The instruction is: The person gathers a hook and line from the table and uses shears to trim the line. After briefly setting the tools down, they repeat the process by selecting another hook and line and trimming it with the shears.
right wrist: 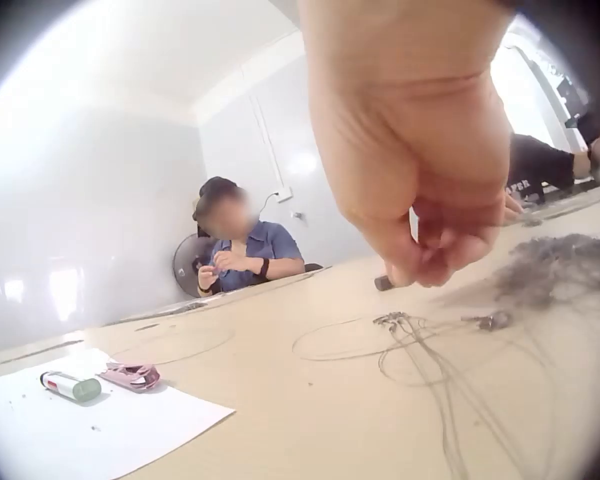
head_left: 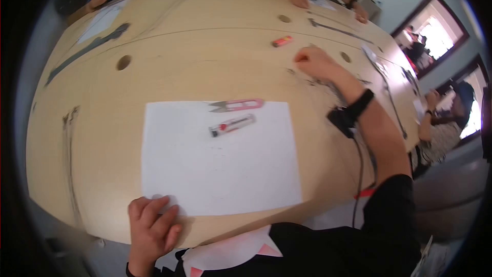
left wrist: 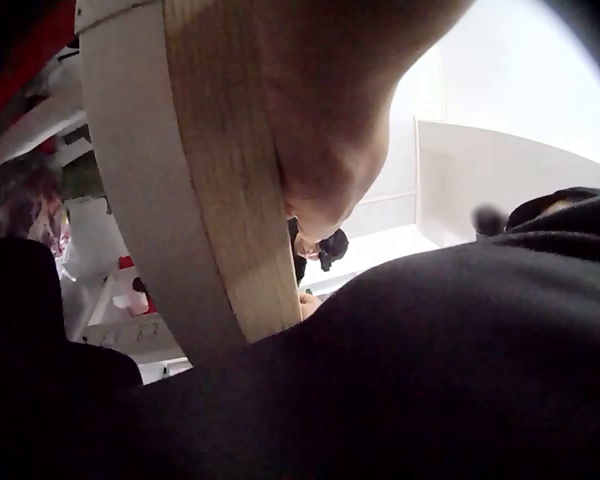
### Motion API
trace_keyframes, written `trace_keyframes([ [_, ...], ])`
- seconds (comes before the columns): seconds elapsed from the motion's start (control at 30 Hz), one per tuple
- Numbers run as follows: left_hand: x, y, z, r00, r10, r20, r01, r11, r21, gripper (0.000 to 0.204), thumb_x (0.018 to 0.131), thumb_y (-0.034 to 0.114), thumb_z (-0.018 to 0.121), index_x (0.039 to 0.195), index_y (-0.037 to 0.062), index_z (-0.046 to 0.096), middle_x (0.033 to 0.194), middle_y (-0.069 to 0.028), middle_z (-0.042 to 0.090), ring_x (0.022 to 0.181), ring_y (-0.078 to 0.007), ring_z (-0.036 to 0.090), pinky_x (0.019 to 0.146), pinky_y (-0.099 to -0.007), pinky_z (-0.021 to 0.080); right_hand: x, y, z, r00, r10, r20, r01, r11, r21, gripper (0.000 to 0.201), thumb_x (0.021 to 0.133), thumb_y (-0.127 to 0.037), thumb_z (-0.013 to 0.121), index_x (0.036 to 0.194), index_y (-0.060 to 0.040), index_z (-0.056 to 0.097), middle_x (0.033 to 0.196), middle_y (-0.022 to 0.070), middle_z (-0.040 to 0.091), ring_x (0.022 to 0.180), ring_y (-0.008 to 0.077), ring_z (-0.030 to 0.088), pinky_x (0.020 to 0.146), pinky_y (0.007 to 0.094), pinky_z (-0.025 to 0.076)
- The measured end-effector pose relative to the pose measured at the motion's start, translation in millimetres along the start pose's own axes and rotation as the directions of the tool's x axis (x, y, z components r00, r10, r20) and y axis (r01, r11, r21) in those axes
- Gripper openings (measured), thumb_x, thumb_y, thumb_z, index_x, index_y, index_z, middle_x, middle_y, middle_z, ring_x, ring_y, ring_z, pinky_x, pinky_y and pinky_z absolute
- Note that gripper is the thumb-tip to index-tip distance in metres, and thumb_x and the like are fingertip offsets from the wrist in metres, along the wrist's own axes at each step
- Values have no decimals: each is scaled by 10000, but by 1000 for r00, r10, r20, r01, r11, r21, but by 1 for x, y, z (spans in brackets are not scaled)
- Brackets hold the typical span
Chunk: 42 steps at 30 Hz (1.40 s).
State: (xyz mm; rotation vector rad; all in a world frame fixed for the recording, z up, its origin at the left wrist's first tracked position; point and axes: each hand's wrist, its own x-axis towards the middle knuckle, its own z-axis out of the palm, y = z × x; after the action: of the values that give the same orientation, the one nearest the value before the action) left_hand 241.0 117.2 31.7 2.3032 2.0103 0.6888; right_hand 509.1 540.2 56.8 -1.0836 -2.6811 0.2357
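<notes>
My left hand (head_left: pixel 154 228) rests at the near left corner of a white sheet of paper (head_left: pixel 220 169), fingers loosely spread. On the sheet's far part lie pink thread snips (head_left: pixel 241 104) and a small clear tube (head_left: pixel 231 125) with a dark end and red marks. My right hand (head_left: pixel 320 64) is over the table farther off, its fingers curled in; I cannot tell whether they pinch something thin. Just beyond it lies a small red-orange tube (head_left: pixel 282 41). In the right wrist view, a dark end (right wrist: pixel 383 283) shows beside the fingertips. Thin strands (right wrist: pixel 410 335) lie below that hand.
A dark fibre tangle (right wrist: pixel 570 270) lies right of the right hand. Round holes (head_left: pixel 124 62) pierce the wooden table (head_left: pixel 102 138). Long dark strips (head_left: pixel 87 51) lie farther back. Other people sit around the table. A cable (head_left: pixel 359 174) hangs from my right wrist camera.
</notes>
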Motion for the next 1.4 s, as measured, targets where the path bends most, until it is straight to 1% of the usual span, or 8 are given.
trace_keyframes([
  [0.17, 0, -3, -6, 1000, -16, 19, 17, 1000, -25, 272, 684, 262, 620, 899, 96, 618, 1018, -51, 534, 864, -253, 458, 767, -391, 377, 44, -80, -27, 998, -27, 63, 19, 991, 134, 194, 690, -103, 582, 848, 8, 595, 705, 72, 578, 669, 131, 542, 618, 267, 439],
  [0.23, -3, -6, -8, 999, -32, 25, 33, 999, -22, 272, 682, 264, 622, 899, 100, 620, 1018, -46, 534, 866, -250, 459, 771, -390, 376, 66, -128, -24, 971, -224, 81, 210, 965, 156, 197, 692, -106, 584, 853, 6, 595, 720, 77, 583, 680, 144, 546, 632, 265, 442],
  [0.5, -6, -14, -6, 1000, -21, 3, 22, 998, -52, 246, 714, 288, 593, 888, 118, 625, 1009, -37, 540, 866, -251, 460, 764, -387, 377, 166, -217, 78, 921, -378, 99, 359, 918, 169, 196, 657, -96, 614, 823, 8, 599, 765, 141, 600, 726, 240, 581, 645, 324, 452],
  [0.77, -4, -17, -6, 999, -27, 18, 28, 998, -48, 250, 734, 325, 570, 876, 128, 630, 1012, -22, 545, 852, -195, 474, 781, -374, 382, 205, -237, 113, 901, -432, 46, 432, 902, 0, 145, 603, -138, 643, 615, 2, 608, 695, 190, 597, 669, 316, 593, 609, 343, 478],
  [0.83, -3, -18, -7, 999, -33, 22, 34, 998, -58, 247, 735, 324, 568, 873, 129, 631, 1012, -21, 545, 848, -196, 475, 779, -374, 383, 209, -249, 98, 901, -339, 271, 372, 925, -79, 156, 611, -128, 641, 587, 15, 585, 654, 187, 579, 646, 309, 582, 595, 316, 478],
  [1.03, -1, -18, -6, 999, -25, 20, 27, 997, -72, 241, 731, 321, 573, 867, 131, 632, 1007, -20, 544, 829, -199, 479, 771, -373, 385, 225, -233, 113, 796, -478, 371, 515, 857, 2, 120, 620, -68, 580, 661, 34, 531, 600, 152, 538, 535, 217, 511, 474, 325, 396],
  [1.13, -1, -18, -6, 1000, -10, 11, 10, 998, -60, 237, 722, 312, 582, 864, 129, 632, 999, -23, 545, 828, -210, 476, 765, -374, 384, 205, -230, 106, 945, -291, 153, 218, 903, 371, 201, 627, -116, 596, 785, 8, 583, 667, 98, 574, 580, 180, 520, 501, 294, 412],
  [1.4, -5, -14, -5, 1000, 7, -6, -7, 1000, -17, 231, 714, 259, 590, 875, 95, 621, 1002, -58, 551, 853, -268, 461, 756, -379, 382, 140, -190, -80, 953, -291, -81, 297, 851, 434, 216, 729, -200, 576, 843, -18, 598, 815, 53, 588, 667, 101, 546, 589, 222, 436],
])
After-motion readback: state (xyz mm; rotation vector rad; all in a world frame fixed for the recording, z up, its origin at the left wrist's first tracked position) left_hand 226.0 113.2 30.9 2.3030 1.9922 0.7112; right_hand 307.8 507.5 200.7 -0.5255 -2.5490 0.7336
